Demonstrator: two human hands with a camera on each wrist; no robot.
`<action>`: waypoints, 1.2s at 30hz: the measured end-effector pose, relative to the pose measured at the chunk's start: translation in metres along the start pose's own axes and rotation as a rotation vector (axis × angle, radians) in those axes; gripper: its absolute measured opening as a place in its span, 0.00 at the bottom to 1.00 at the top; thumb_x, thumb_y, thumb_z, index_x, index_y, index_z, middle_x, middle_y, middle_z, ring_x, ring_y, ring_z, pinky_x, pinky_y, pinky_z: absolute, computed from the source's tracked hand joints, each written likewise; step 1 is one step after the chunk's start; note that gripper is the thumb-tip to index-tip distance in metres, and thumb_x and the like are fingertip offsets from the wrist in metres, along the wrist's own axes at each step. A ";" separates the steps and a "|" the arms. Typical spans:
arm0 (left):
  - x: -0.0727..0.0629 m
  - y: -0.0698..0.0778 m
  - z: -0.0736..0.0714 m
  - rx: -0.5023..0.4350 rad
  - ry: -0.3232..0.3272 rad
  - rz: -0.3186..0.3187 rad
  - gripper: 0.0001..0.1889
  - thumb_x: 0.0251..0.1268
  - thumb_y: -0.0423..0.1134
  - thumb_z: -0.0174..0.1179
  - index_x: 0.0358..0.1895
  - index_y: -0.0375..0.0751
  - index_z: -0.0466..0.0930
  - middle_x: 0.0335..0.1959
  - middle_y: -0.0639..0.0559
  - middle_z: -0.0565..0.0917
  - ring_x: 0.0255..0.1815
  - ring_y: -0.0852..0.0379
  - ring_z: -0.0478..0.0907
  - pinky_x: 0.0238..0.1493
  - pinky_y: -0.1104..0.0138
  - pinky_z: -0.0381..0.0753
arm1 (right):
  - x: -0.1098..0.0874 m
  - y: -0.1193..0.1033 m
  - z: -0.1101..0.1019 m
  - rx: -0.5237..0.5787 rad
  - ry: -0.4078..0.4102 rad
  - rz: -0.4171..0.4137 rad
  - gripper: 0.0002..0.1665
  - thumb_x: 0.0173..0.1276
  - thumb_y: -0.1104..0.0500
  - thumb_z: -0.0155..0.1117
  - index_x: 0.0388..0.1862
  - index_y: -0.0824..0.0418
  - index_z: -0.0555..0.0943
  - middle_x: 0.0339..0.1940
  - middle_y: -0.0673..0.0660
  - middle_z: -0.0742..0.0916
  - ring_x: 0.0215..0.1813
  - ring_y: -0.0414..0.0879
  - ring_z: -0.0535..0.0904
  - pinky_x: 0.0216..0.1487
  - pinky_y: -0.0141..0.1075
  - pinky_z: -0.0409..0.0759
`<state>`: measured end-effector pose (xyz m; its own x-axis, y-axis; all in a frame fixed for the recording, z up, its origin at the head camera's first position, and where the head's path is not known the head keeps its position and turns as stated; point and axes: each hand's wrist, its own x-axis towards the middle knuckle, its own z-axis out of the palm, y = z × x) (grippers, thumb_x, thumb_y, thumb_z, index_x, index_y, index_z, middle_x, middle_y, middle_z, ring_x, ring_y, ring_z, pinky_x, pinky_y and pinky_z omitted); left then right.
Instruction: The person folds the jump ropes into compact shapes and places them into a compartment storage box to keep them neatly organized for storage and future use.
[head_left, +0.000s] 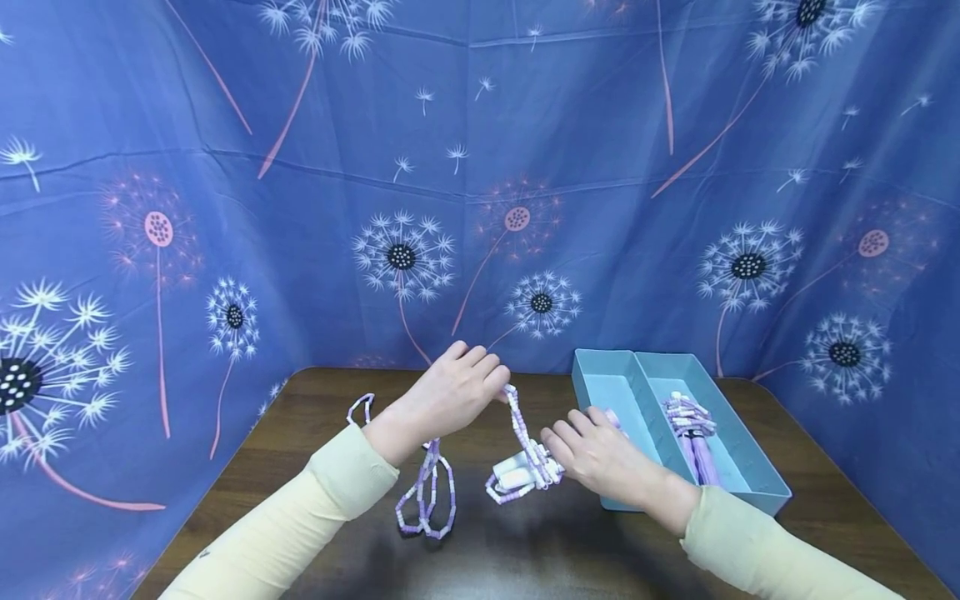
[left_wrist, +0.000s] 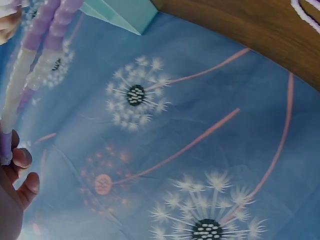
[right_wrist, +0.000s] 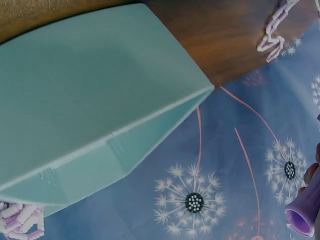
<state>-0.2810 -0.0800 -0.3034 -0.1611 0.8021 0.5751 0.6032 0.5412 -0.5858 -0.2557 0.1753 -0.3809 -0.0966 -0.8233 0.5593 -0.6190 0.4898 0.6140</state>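
Note:
My left hand (head_left: 455, 390) pinches strands of a purple-and-white beaded jump rope (head_left: 521, 423). In the left wrist view, two strands (left_wrist: 31, 65) run up from its fingers. The right hand (head_left: 600, 454) grips the bundled part of the rope, wound round its pale handles (head_left: 514, 472). A flared purple handle end (right_wrist: 301, 216) sticks out by the right fingers in the right wrist view. Below the left forearm, a loose loop of the beads (head_left: 425, 508) hangs over the table.
A light blue two-compartment box (head_left: 636, 400) stands at the right, behind and beside the right hand. In its right compartment lies another bundled jump rope (head_left: 693, 429) with purple handles. The brown wooden table (head_left: 300, 467) ends at a blue dandelion-print cloth (head_left: 465, 167).

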 end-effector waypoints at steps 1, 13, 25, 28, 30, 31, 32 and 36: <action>-0.001 -0.002 0.002 -0.002 0.000 0.000 0.15 0.71 0.51 0.41 0.33 0.45 0.70 0.27 0.55 0.73 0.28 0.55 0.68 0.32 0.66 0.64 | 0.001 0.001 -0.001 0.009 0.013 -0.006 0.18 0.74 0.62 0.35 0.40 0.63 0.77 0.29 0.55 0.78 0.31 0.52 0.73 0.32 0.41 0.68; -0.017 -0.017 0.031 -0.067 -0.026 0.027 0.08 0.70 0.37 0.40 0.34 0.43 0.69 0.27 0.55 0.73 0.28 0.55 0.66 0.32 0.66 0.63 | 0.019 0.006 -0.018 0.069 0.132 -0.074 0.15 0.70 0.66 0.37 0.41 0.63 0.75 0.33 0.54 0.79 0.32 0.51 0.72 0.35 0.43 0.70; -0.025 -0.021 0.045 -0.200 -0.026 0.017 0.05 0.67 0.34 0.42 0.36 0.43 0.68 0.30 0.55 0.73 0.31 0.56 0.69 0.33 0.66 0.65 | 0.039 0.015 -0.035 0.062 0.309 -0.060 0.13 0.70 0.67 0.42 0.35 0.65 0.76 0.29 0.56 0.81 0.28 0.50 0.74 0.32 0.40 0.71; -0.029 -0.024 0.050 -0.200 -0.012 -0.001 0.05 0.66 0.34 0.43 0.36 0.42 0.70 0.29 0.54 0.74 0.31 0.55 0.70 0.32 0.65 0.67 | 0.041 0.016 -0.038 0.068 0.313 -0.062 0.12 0.71 0.67 0.42 0.35 0.66 0.76 0.29 0.56 0.81 0.28 0.50 0.73 0.31 0.40 0.70; -0.031 -0.025 0.053 -0.197 -0.010 -0.006 0.06 0.66 0.34 0.43 0.35 0.41 0.70 0.29 0.53 0.74 0.31 0.55 0.71 0.32 0.65 0.67 | 0.042 0.016 -0.040 0.071 0.316 -0.068 0.12 0.71 0.67 0.42 0.35 0.66 0.76 0.29 0.56 0.81 0.28 0.50 0.73 0.31 0.39 0.69; -0.032 -0.025 0.054 -0.194 -0.012 -0.005 0.06 0.66 0.34 0.44 0.36 0.41 0.70 0.29 0.53 0.74 0.31 0.55 0.71 0.32 0.65 0.67 | 0.042 0.016 -0.040 0.073 0.317 -0.069 0.12 0.70 0.68 0.42 0.35 0.66 0.76 0.29 0.55 0.81 0.28 0.50 0.73 0.31 0.39 0.69; -0.033 -0.024 0.055 -0.197 -0.015 -0.004 0.05 0.66 0.34 0.44 0.36 0.41 0.71 0.29 0.53 0.74 0.31 0.55 0.71 0.32 0.66 0.67 | 0.043 0.016 -0.041 0.079 0.321 -0.070 0.13 0.70 0.68 0.42 0.35 0.66 0.76 0.29 0.55 0.81 0.28 0.49 0.73 0.32 0.39 0.70; -0.034 -0.020 0.059 -0.206 -0.041 -0.027 0.04 0.63 0.30 0.47 0.36 0.41 0.70 0.29 0.53 0.75 0.31 0.56 0.71 0.31 0.66 0.68 | 0.045 0.018 -0.042 0.099 0.351 -0.059 0.12 0.67 0.70 0.42 0.34 0.66 0.76 0.28 0.55 0.81 0.27 0.49 0.73 0.32 0.39 0.70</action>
<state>-0.3340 -0.1037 -0.3448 -0.2080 0.8000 0.5629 0.7448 0.5025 -0.4390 -0.2383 0.1590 -0.3216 0.2038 -0.6924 0.6921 -0.6898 0.4001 0.6034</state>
